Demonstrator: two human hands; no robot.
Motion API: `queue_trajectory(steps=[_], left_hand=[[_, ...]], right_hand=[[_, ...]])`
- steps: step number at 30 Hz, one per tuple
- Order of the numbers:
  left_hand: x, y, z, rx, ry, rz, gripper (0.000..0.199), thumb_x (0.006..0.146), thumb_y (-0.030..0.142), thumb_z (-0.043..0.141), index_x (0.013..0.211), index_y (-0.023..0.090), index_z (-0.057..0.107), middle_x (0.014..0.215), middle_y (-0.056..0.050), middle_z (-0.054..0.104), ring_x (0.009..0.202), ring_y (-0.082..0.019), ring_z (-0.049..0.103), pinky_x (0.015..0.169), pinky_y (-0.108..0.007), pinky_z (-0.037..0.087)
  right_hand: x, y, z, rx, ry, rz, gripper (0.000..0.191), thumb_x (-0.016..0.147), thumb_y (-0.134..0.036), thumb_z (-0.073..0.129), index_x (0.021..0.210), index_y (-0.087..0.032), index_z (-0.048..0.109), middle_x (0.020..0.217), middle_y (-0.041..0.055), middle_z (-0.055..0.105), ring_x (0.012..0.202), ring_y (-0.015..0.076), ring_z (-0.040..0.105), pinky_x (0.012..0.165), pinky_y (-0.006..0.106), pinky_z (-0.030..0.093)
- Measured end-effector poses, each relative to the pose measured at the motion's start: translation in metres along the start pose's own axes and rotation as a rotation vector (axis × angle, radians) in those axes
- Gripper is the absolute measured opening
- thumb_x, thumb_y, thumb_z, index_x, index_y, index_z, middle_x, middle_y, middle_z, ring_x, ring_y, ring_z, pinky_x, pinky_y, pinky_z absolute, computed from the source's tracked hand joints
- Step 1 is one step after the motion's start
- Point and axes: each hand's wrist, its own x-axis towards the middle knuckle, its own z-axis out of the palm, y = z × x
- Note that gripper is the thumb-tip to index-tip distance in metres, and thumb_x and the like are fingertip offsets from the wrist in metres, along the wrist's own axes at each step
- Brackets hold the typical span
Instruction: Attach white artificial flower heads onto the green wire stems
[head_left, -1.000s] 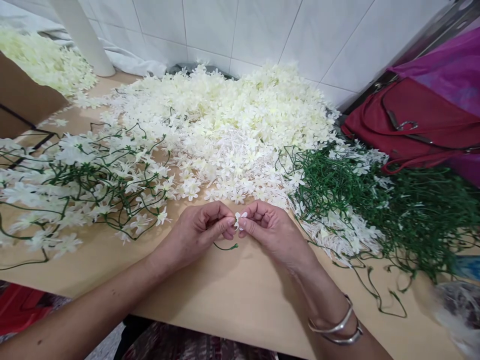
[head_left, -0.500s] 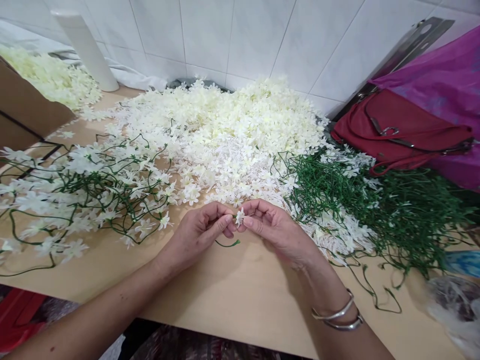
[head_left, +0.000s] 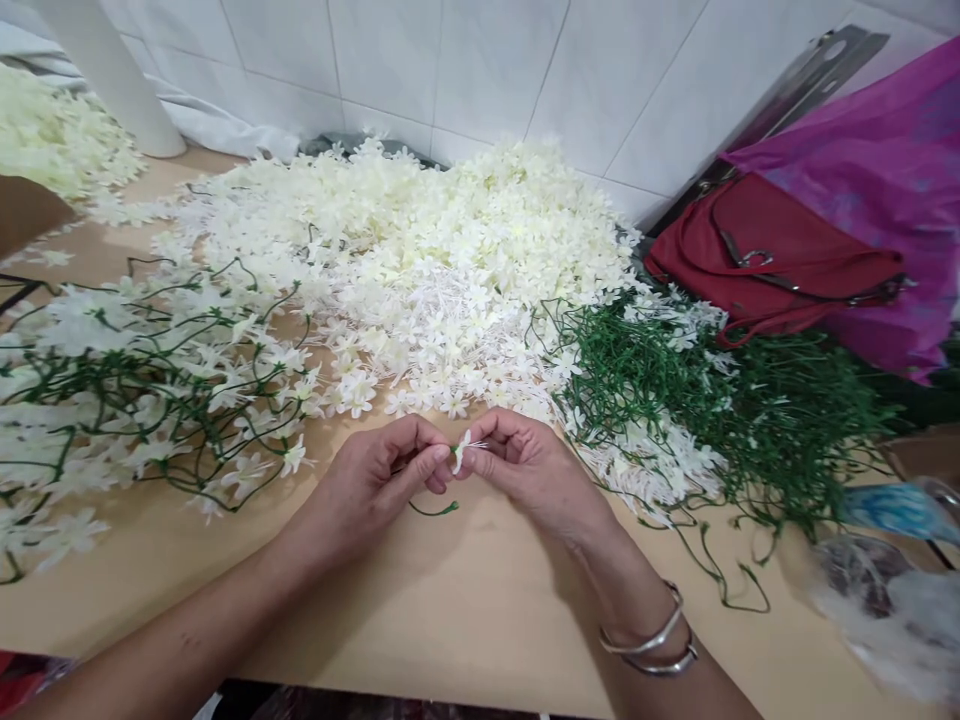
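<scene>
My left hand (head_left: 397, 470) pinches a thin green plastic stem (head_left: 435, 512) between thumb and forefinger; its free end curls out below the fingers. At the stem's upper end sits a small white artificial flower (head_left: 461, 455), turned side-on. My right hand (head_left: 525, 465) is closed on that flower from the other side, thumb and forefinger at its petals, with white stamens sticking out between them. Both hands are almost touching, just above the table. Behind them spreads a heap of loose white flowers (head_left: 465, 330).
Flowers joined to green stems (head_left: 150, 370) lie in a pile at the left. Loose green stems (head_left: 630, 350) are heaped on the right, below a red handbag (head_left: 780, 250) and a purple bag (head_left: 885, 190). A clear plastic bag (head_left: 885, 610) lies at the right edge. Tiled wall closes the back.
The flower between my hands has turned from facing the camera to side-on, its stamens now showing towards the right. The camera view has shifted slightly, moving the surroundings left.
</scene>
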Motion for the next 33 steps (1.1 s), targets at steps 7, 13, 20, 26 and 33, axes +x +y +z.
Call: queue_trajectory(steps=[7, 13, 20, 26, 33], left_hand=[[0.000, -0.001, -0.002, 0.091, -0.010, 0.015, 0.026, 0.106, 0.038, 0.056, 0.091, 0.022, 0.069, 0.077, 0.001, 0.076, 0.071, -0.012, 0.070, 0.068, -0.022, 0.052], [0.000, -0.003, -0.004, 0.091, -0.042, 0.001, 0.030, 0.106, 0.041, 0.055, 0.088, 0.021, 0.069, 0.077, 0.000, 0.075, 0.071, -0.013, 0.070, 0.068, -0.022, 0.052], [0.002, -0.002, -0.001, 0.073, -0.017, -0.026, 0.030, 0.105, 0.042, 0.057, 0.091, 0.019, 0.071, 0.077, -0.002, 0.075, 0.073, -0.015, 0.070, 0.069, -0.025, 0.053], [0.001, -0.003, 0.003, 0.015, 0.116, 0.028, 0.026, 0.106, 0.041, 0.057, 0.096, 0.019, 0.068, 0.082, -0.002, 0.073, 0.079, -0.015, 0.068, 0.074, -0.026, 0.052], [0.001, -0.003, 0.003, 0.241, 0.188, 0.142, 0.017, 0.100, 0.033, 0.066, 0.094, 0.023, 0.078, 0.091, -0.003, 0.077, 0.083, -0.017, 0.068, 0.074, -0.028, 0.049]], right_hand=[[0.000, 0.002, 0.001, 0.015, 0.022, 0.023, 0.031, 0.075, -0.045, 0.089, 0.080, -0.023, 0.067, 0.075, -0.0016, 0.070, 0.075, 0.0153, 0.068, 0.080, 0.035, 0.058], [0.001, 0.003, -0.002, 0.011, -0.029, 0.029, 0.033, 0.076, -0.046, 0.089, 0.080, -0.022, 0.067, 0.074, -0.0013, 0.070, 0.073, 0.0147, 0.069, 0.078, 0.032, 0.058], [0.006, 0.009, 0.000, 0.009, -0.014, -0.012, 0.030, 0.077, -0.041, 0.088, 0.079, -0.022, 0.065, 0.070, -0.0037, 0.067, 0.069, 0.0135, 0.067, 0.074, 0.031, 0.058], [-0.001, -0.010, -0.012, -0.069, 0.020, -0.089, 0.027, 0.079, -0.038, 0.086, 0.089, -0.022, 0.066, 0.082, -0.0013, 0.070, 0.077, 0.0138, 0.067, 0.078, 0.031, 0.055], [-0.007, -0.027, -0.043, -0.460, 0.362, -0.267, 0.009, 0.083, -0.025, 0.076, 0.081, -0.020, 0.069, 0.077, -0.0001, 0.067, 0.072, 0.0150, 0.059, 0.071, 0.031, 0.046]])
